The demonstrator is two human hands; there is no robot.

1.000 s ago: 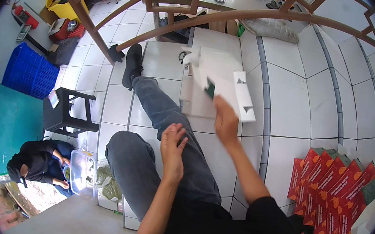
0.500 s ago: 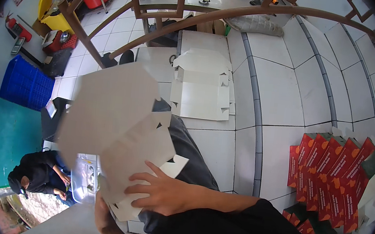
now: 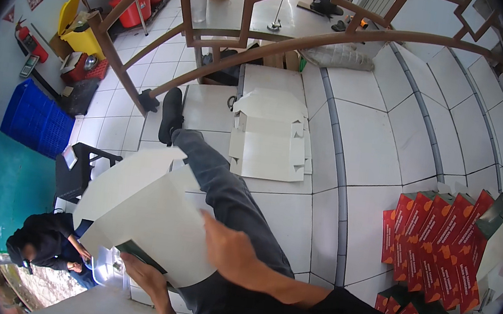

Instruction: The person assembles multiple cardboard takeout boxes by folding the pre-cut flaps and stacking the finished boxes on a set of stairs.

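Observation:
A white cardboard box blank (image 3: 152, 214), partly folded, rests over my lap with its large flap (image 3: 125, 177) raised toward the far left. My left hand (image 3: 147, 278) grips its lower edge, beside a dark green strip of its outer side (image 3: 142, 255). At the blank's right edge, my right hand (image 3: 231, 251) is closed with curled fingers, the index finger and thumb against the board; it is slightly blurred. A stack of flat white box blanks (image 3: 268, 149) lies on the tiled step ahead, beyond my leg (image 3: 212, 177).
Red and green folded boxes (image 3: 434, 243) stand in rows at the right. Black-handled scissors (image 3: 231, 102) lie left of the flat blanks. A brown metal railing (image 3: 264, 47) crosses ahead. Another person (image 3: 46, 242) sits at the lower left, near a black stool (image 3: 76, 171) and blue basket (image 3: 39, 117).
The blank has tilted and folded, its large flap now lower and a green strip showing. My right hand went from spread on the board to closed at its right edge. The view shifted slightly.

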